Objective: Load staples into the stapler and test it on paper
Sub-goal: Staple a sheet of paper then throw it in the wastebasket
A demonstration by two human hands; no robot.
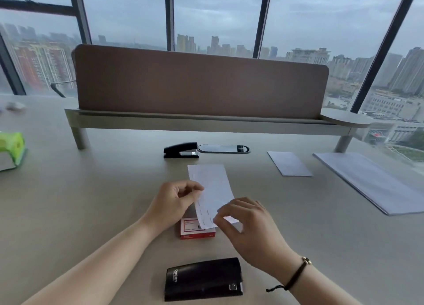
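Nearest to the person, a black Deli case [203, 279] is lying flat on the desk [91, 201], its long side running left to right, just under the right forearm. A little farther, the red staple box [196, 231] is sitting on the desk between the two hands, partly covered by the paper slip [212, 194]. The left hand [171, 204] is pinching the slip's left edge, and the right hand [246, 222] is pinching its near corner, so both hands are occupied with the paper. The slip is stretching away from the person, toward the stapler. The black stapler [181, 150] is resting closed, well beyond the hands and a little to the left, its long axis lying left to right, beside an oval cable port [223, 148]. I judge the left hand is slightly nearer to it, but either hand must first let go of the slip.
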